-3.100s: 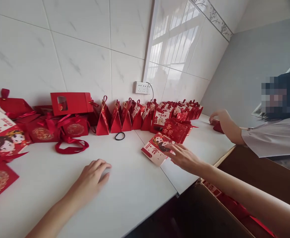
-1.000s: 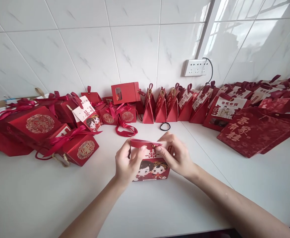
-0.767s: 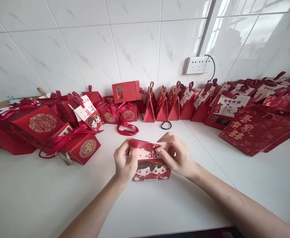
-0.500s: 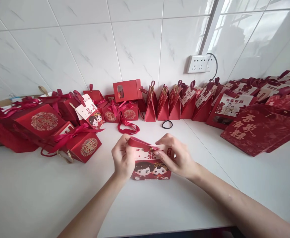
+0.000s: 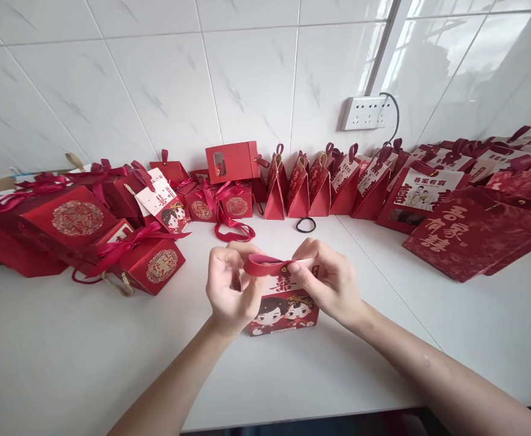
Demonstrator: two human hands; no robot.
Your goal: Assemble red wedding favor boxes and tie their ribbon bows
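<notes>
A small red and pink gift bag (image 5: 283, 309) printed with a cartoon couple stands on the white table (image 5: 65, 363) in front of me. My left hand (image 5: 229, 289) pinches the left side of its top, and my right hand (image 5: 329, 283) pinches the right side. Between my fingertips a red ribbon handle (image 5: 265, 265) curves over the bag's mouth. Both hands are closed on the bag.
Red ribboned boxes (image 5: 149, 260) crowd the left. A row of red triangular pouches (image 5: 299, 192) lines the tiled wall, with a black hair tie (image 5: 306, 224) before them. Flat red bags (image 5: 469, 236) lie at right. A wall socket (image 5: 367, 112) sits above.
My right hand fetched the bag from the right side and both hands now hold it. Over the last second the red handle has lifted and the bag's top has spread apart.
</notes>
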